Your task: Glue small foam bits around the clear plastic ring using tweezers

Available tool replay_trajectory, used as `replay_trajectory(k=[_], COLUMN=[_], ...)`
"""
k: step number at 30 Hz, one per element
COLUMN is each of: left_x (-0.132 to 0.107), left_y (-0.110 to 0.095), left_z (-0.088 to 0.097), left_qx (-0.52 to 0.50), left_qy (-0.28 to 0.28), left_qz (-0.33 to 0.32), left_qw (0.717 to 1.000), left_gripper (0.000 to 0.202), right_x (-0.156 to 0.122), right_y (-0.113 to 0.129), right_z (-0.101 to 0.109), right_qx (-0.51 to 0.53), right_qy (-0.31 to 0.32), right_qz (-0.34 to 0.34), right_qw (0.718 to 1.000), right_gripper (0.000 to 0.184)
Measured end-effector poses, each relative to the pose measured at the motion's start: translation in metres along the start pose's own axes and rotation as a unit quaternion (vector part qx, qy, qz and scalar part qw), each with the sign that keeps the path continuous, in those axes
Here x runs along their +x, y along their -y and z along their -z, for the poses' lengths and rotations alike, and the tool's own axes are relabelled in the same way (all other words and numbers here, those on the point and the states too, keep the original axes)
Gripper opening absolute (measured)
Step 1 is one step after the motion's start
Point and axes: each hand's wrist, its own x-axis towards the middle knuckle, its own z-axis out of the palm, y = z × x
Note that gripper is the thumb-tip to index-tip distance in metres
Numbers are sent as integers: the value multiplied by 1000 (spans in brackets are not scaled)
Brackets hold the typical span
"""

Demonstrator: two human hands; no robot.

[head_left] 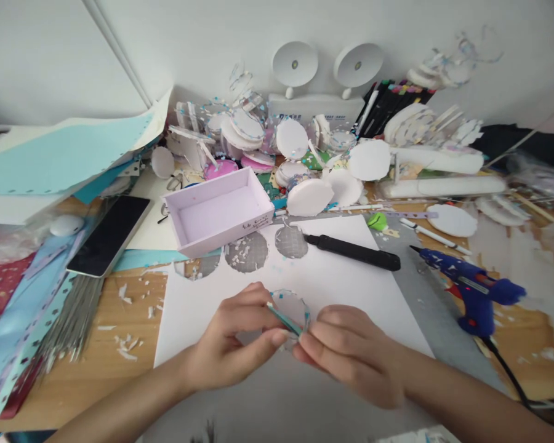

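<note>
Phone [108,235], counter [120,369] left. Pink box [216,215] behind white sheet [346,280]. Left hand [231,347]: grip pinching disc [292,306], teal strip [284,320] along its rim. Disc clear, just above sheet. Right hand [348,357]: grip pinching disc's right edge. Glue gun [475,292], far right.

- We read the round disc [292,306] as thin clear plastic, glossy, with a teal strip [281,318], paper-like, along its edge.
- White sheet [351,283]: matt, smooth; paper or thin board, we can't tell which.
- Lilac box [219,215]: matt card, smooth.
- Glue gun [475,292]: blue plastic, slight sheen.
- Black pen [353,251]: matt plastic.
- Phone [111,234]: glossy black glass.
- Desk [74,381]: light wood, we see grain.
- Mat [438,320]: grey, matt.
- White discs [309,197]: matt, foam-like.
</note>
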Motion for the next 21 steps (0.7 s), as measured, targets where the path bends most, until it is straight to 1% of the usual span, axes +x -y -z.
replay_trajectory(k=[2,3,5,7,9,11,13,14,15,17,18,19,20,21], left_x=[0,-1,-4,-8,-11,-12,-13,-13,-12,-13,-13,-13,-13,-13], left_y=[0,0,1,4,8,12,14,15,15,14,14,13,13,12], left_z=[-2,-2,-4,-4,-4,-2,2,4,6,8,9,9,9,9], left_qx=[-28,-45,-80,-112,-138,-160,-179,-187,-193,-203,-209,-215,-220,-225], left_qy=[-6,-14,-34,-58,-85,-109,-127,-134,-141,-149,-152,-153,-152,-149], left_qz=[27,49,97,141,175,196,199,196,192,186,184,182,181,181], left_qw=[999,998,991,982,971,961,955,953,952,950,948,947,946,946], left_gripper=[33,35,36,34,31,26,25,25,25,26,26,25,25,25], right_x=[2,3,6,10,12,8,-7,-19,-33,-67,-85,-102,-117,-130], right_y=[-2,-2,-3,-1,3,9,14,17,20,26,29,31,33,33], right_z=[-6,-9,-14,-15,-11,-1,14,23,33,55,66,78,88,99], right_qx=[-44,-63,-92,-102,-83,-64,-77,-95,-122,-167,-194,-216,-237,-260], right_qy=[-12,-18,-28,-7,46,98,113,114,113,127,132,141,141,116], right_qz=[73,98,124,123,99,81,63,45,3,-97,-152,-222,-299,-374], right_qw=[996,993,988,987,991,990,989,988,986,973,960,940,913,882], right_gripper=[8,9,8,3,14,25,27,26,24,20,17,14,10,11])
